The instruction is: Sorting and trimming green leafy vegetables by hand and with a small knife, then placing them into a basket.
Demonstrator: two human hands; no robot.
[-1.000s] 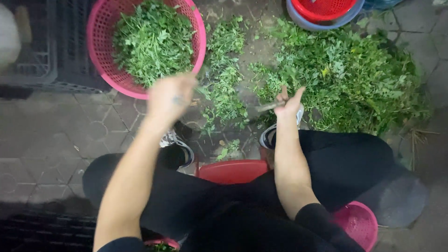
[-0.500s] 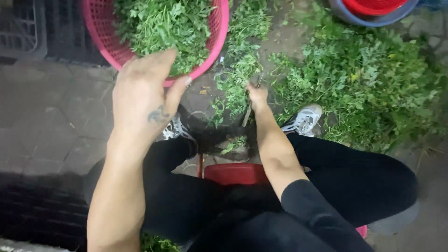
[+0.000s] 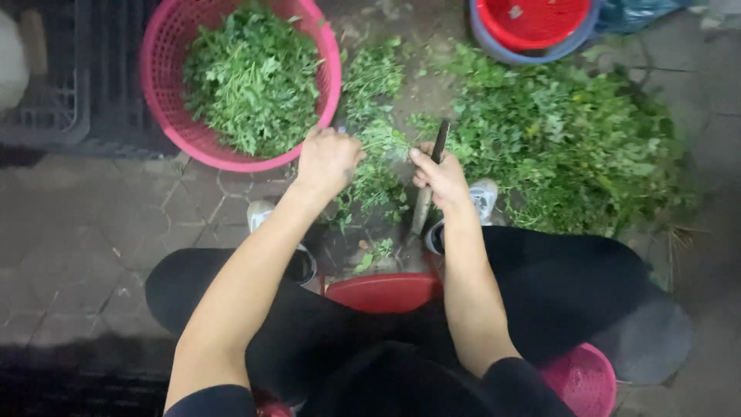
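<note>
Left hand (image 3: 328,161): closed on a bunch of greens (image 3: 376,166), which lay between both hands
Right hand (image 3: 440,176): gripped a knife (image 3: 430,177), just right of the bunch
Knife axis: pointed away from the person, blade tilted slightly right
Pink basket (image 3: 324,58): beyond the left hand

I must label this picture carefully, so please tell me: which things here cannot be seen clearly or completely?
All in the head view:
- Pink basket: its top rim is cut off by the upper edge.
- Red bowl: upper part cut off by the same edge.
- Knife: its middle is covered by the right hand.
- Left hand: fingertips are buried in the herbs, so its grip is unclear.
- Red stool: mostly hidden by the legs.
</note>
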